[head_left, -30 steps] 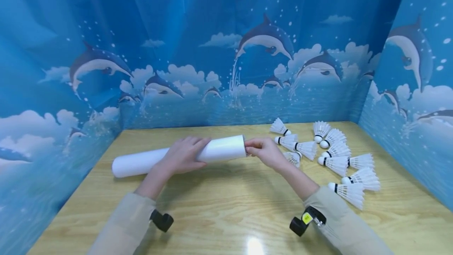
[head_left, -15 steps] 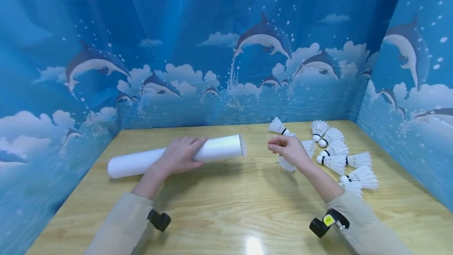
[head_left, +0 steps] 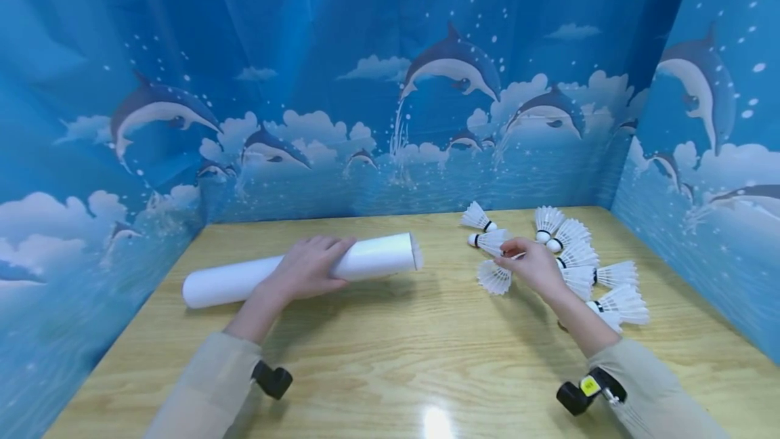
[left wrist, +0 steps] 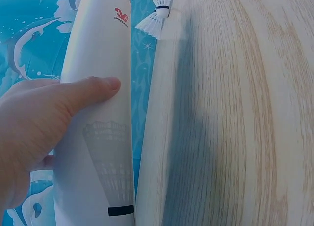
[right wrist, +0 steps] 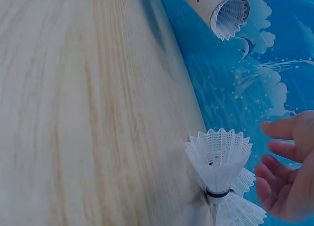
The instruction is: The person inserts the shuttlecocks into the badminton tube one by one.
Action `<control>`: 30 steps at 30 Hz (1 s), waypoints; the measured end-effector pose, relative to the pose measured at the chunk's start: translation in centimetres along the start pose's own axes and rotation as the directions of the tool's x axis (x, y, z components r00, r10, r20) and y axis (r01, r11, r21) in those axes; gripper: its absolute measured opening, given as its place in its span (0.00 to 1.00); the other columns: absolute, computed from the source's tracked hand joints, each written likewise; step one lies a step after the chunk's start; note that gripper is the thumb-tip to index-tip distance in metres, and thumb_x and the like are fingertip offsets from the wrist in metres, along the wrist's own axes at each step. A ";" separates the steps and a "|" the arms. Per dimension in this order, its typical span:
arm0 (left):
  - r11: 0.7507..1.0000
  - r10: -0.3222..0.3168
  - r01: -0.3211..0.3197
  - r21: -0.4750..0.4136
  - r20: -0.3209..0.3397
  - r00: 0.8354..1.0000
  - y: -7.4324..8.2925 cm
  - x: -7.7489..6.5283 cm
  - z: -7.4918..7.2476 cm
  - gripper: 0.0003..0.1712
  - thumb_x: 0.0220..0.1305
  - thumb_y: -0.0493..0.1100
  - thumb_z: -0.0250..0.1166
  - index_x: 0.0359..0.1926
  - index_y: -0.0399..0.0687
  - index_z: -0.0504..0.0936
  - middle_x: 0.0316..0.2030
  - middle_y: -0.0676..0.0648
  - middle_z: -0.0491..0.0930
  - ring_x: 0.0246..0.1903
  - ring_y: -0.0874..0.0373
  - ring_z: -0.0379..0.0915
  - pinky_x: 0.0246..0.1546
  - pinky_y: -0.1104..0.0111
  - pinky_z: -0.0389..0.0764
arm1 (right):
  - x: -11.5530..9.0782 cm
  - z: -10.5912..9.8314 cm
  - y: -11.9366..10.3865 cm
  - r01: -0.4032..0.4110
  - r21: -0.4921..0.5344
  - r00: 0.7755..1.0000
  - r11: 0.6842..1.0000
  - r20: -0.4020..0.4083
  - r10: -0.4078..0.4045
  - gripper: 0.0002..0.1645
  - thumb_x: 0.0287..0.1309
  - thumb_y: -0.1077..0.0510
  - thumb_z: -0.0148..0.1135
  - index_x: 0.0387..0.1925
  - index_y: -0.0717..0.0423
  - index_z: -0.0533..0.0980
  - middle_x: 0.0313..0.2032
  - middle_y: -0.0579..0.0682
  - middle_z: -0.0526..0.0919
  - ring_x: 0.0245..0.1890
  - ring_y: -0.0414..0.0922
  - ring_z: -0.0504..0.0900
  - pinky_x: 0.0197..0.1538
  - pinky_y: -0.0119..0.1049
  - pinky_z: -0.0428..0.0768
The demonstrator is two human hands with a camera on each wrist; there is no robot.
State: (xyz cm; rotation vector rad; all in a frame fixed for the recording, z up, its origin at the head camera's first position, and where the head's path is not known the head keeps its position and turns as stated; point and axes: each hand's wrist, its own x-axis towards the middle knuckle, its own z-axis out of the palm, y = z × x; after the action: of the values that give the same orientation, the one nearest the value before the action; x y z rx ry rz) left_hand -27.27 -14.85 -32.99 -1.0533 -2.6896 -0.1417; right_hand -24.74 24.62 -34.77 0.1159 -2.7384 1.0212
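My left hand grips a long white shuttlecock tube round its middle, thumb on the near side. The tube's right end is raised off the table. In the right wrist view a white shuttlecock skirt shows at the tube's mouth. My right hand is over the near group of shuttlecocks, its fingers apart and loosely bent, holding nothing visible. One shuttlecock lies just left of its fingertips; another shuttlecock lies below them, its cork hidden. In the right wrist view a shuttlecock stands beside the fingers.
Further shuttlecocks lie in a loose cluster at the right of the wooden table. One lone shuttlecock is near the back edge. A blue dolphin-printed curtain encloses the table's back and sides.
My right hand has left the tube's mouth and moved right to the shuttlecocks. A skirt edge now shows at the tube's end. My left hand keeps its hold, nearly still.
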 end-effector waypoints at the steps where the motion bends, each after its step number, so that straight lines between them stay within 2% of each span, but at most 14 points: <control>1: 1.000 -0.001 0.001 0.000 0.002 1.000 0.0 0.0 0.0 0.45 0.48 0.54 0.72 0.65 0.49 0.65 0.51 0.44 0.76 0.49 0.47 0.72 0.49 0.51 0.74 | 0.0 0.0 0.2 0.003 -0.015 1.000 1.000 0.003 -0.003 0.19 0.53 0.58 0.64 0.44 0.68 0.77 0.38 0.62 0.81 0.37 0.55 0.80 0.35 0.41 0.77; 10: 1.000 -0.010 0.010 0.009 0.007 1.000 0.1 0.1 0.1 0.44 0.48 0.54 0.72 0.66 0.50 0.65 0.51 0.44 0.76 0.49 0.48 0.72 0.49 0.52 0.74 | 0.2 0.2 0.8 0.016 -0.134 0.999 0.991 0.047 -0.010 0.19 0.50 0.57 0.65 0.42 0.65 0.78 0.36 0.61 0.81 0.36 0.55 0.79 0.34 0.44 0.75; 30: 1.000 -0.030 0.029 0.003 0.024 0.999 0.2 0.0 0.1 0.44 0.48 0.54 0.72 0.66 0.51 0.65 0.51 0.45 0.76 0.49 0.48 0.72 0.48 0.51 0.74 | 0.1 0.9 1.3 0.028 -0.131 0.999 0.991 0.047 -0.022 0.11 0.51 0.60 0.62 0.36 0.61 0.80 0.34 0.58 0.82 0.33 0.51 0.78 0.30 0.40 0.73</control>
State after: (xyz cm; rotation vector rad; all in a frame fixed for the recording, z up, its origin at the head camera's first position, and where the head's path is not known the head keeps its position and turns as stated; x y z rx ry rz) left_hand -27.15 -14.64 -33.03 -1.0215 -2.7274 -0.1319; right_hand -25.18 25.03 -36.19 0.1536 -2.8280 0.8382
